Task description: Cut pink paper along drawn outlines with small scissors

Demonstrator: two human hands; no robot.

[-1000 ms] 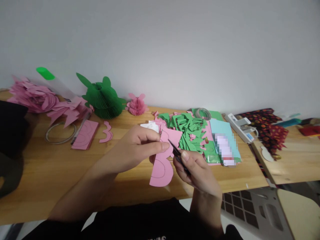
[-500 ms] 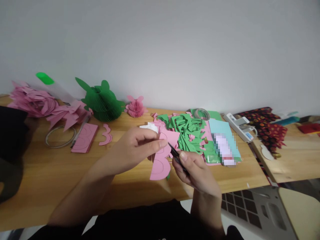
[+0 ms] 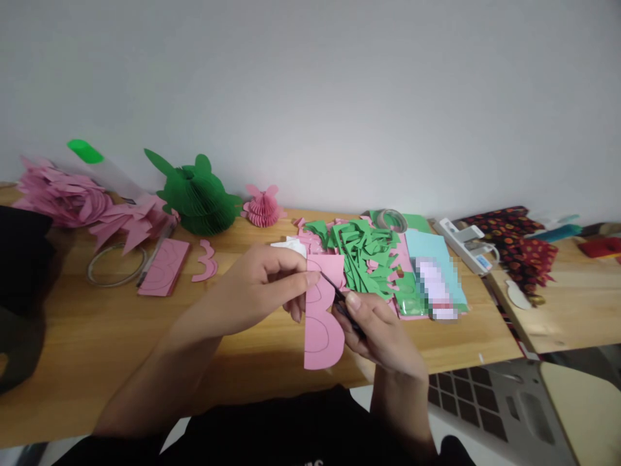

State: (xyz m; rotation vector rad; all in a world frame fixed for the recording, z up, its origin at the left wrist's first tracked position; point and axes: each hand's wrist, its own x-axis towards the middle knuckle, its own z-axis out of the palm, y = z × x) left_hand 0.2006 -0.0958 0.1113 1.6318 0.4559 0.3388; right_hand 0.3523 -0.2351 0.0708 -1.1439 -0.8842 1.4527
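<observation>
Between the fingers of my left hand (image 3: 272,281) is pinched a pink paper piece (image 3: 323,340) with scalloped right edge and curved pencil lines on it. My right hand (image 3: 376,327) is closed around dark scissors (image 3: 342,301), whose blades reach the paper's upper right side, just by my left fingertips. The scissors' handles are mostly covered by my fingers. Left of my left hand lie a small cut pink wavy strip (image 3: 207,261) and a folded pink paper stack (image 3: 163,266) with drawn curves. Green paper scraps (image 3: 361,255) are heaped behind my right hand.
A green honeycomb paper figure (image 3: 198,197) and a smaller pink one (image 3: 263,207) stand by the wall. Pink scraps (image 3: 63,194) and a tape roll (image 3: 116,265) are at left. Light blue paper (image 3: 434,249) and a power strip (image 3: 466,244) lie at right.
The pink paper has turned more upright, its lower end swinging right and down. My right hand and the scissors have barely moved.
</observation>
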